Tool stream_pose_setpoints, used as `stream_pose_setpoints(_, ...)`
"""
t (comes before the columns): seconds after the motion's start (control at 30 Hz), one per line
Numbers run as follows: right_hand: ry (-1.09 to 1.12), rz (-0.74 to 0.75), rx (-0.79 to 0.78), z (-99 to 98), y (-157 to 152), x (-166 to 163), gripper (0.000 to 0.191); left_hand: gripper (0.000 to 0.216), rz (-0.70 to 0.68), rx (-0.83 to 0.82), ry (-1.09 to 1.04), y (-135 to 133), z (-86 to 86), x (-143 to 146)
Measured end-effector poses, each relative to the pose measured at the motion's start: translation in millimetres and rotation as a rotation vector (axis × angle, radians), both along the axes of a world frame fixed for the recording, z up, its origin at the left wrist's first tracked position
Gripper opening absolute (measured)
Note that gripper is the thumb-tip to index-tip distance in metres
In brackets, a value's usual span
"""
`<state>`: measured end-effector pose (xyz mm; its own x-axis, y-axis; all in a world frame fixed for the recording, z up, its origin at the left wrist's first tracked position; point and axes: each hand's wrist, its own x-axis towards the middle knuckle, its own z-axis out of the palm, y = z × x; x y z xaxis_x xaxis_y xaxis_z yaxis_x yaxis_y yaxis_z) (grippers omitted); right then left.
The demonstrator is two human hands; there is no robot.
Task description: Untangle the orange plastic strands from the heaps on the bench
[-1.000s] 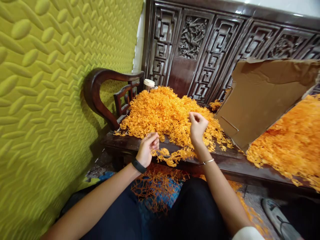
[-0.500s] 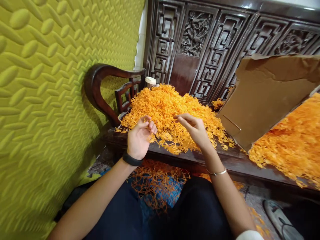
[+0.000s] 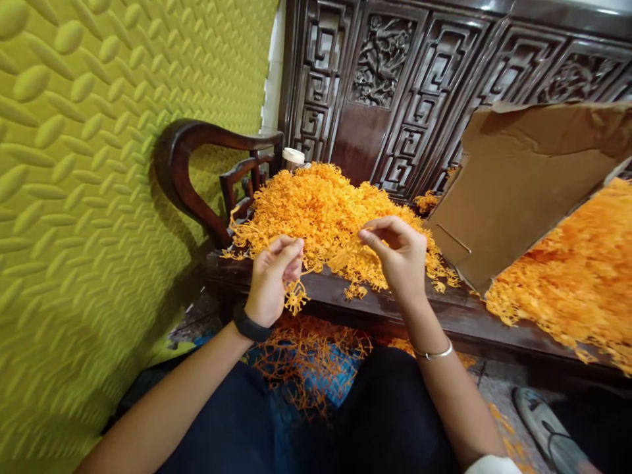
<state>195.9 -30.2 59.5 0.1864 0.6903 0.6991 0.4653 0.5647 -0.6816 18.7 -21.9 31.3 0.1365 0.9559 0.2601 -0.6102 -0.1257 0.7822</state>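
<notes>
My left hand (image 3: pixel 275 278) is closed, thumb against fingers, on an orange plastic flower piece (image 3: pixel 296 299) that dangles below the fingers. Thin orange strands also stick out beyond its far side. My right hand (image 3: pixel 403 258) pinches thumb and index finger together at the front of the heap; a thin orange strand seems to be at the fingertips, hard to tell from the pile behind. Both hands hover before a large heap of orange plastic flower pieces (image 3: pixel 316 197) on a dark wooden bench (image 3: pixel 326 289).
A cardboard sheet (image 3: pixel 523 178) stands to the right, with a second orange pile (image 3: pixel 582 270) beyond it. Bare orange stems (image 3: pixel 311 362) lie on blue material below the bench. A white-lidded jar (image 3: pixel 293 157), a curved armrest (image 3: pixel 172 171) and a yellow padded wall (image 3: pixel 89 230) are at left.
My left hand has closed its fingers, and a flower piece now hangs from it. My right hand has shifted slightly right and its fingertips have come together in a pinch.
</notes>
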Motion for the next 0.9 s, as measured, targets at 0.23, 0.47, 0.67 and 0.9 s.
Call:
stream_pose_setpoints(0.23, 0.217, -0.138, 0.165, -5.0, 8.4, 2.3, 0.009, 0.030, -0.140, -0.006, -0.064, -20.0, 10.9, -2.2)
stream_pose_setpoints(0.47, 0.320, -0.184, 0.184, 6.7, 23.4, 1.1, 0.011, 0.031, -0.208, -0.038, -0.146, -19.5, 10.5, 5.3)
stream_pose_setpoints(0.67, 0.324, -0.168, 0.248, 17.6, 34.0, -14.5, 0.012, 0.030, -0.315, -0.193, -0.321, -16.2, 16.9, 2.9)
stream_pose_setpoints(0.9, 0.573, -0.387, 0.553, 70.8, 35.4, 67.8, 0.021, 0.028, -0.415, -0.368, -0.350, -30.5, 4.3, -13.0)
